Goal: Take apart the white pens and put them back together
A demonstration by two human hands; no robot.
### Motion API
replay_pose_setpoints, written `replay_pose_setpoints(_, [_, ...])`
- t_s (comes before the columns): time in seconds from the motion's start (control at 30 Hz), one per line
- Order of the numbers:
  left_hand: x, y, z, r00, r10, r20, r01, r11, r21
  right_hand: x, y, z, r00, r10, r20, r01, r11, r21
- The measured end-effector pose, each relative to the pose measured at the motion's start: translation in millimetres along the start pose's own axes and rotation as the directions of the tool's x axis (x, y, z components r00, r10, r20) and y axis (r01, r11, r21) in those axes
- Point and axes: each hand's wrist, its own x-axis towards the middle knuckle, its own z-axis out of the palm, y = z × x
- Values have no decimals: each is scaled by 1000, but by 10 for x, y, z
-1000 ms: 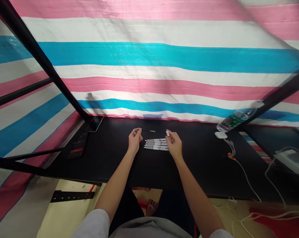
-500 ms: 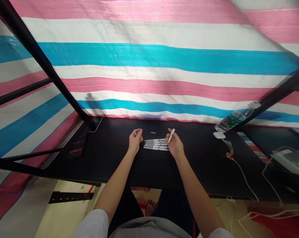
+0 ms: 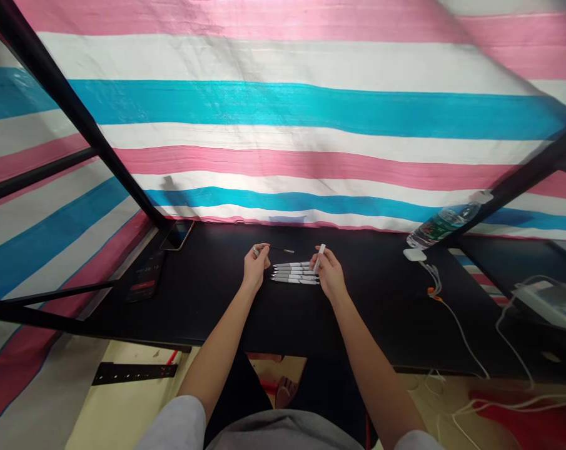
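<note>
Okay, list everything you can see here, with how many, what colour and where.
white pens with grey bands: about five, white, side by side on the table between the hands
thin dark rod: one, black, pinched in the left hand
white pen part: one, white, held in the right hand
black table: one, black, under the hands
smartphone: one, black, back left of the table
flat device with red panel: one, black, left table edge
plastic water bottle: one, clear with green label, back right, tilted
white charger with cable: one, white, right side of the table
striped tarp: one, pink, white and blue, behind the table
metal poles: several, black, in front of the tarp
left hand: one, above the table
right hand: one, above the table
grey sleeve: one visible on the left arm, bottom of view
</note>
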Motion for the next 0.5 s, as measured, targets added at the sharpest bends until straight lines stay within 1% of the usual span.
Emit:
replay_pose_setpoints(0.1, [-7,10,3,1000,-8,-2,8,1000,2,-1,18,-24,995,-94,13,95,994,-47])
replay_pose_setpoints(0.2, [-9,11,1,1000,-8,0,8,1000,6,-14,18,-40,986,-154,63,161,979,-128])
replay_pose_setpoints(0.4, [1,-12,-7,1000,-1,8,1,1000,5,-47,-26,-19,969,-203,144,231,948,-219])
replay_pose_setpoints(0.5, [5,-18,-11,1000,-3,8,3,1000,9,-54,-25,-13,974,-189,127,220,928,-302])
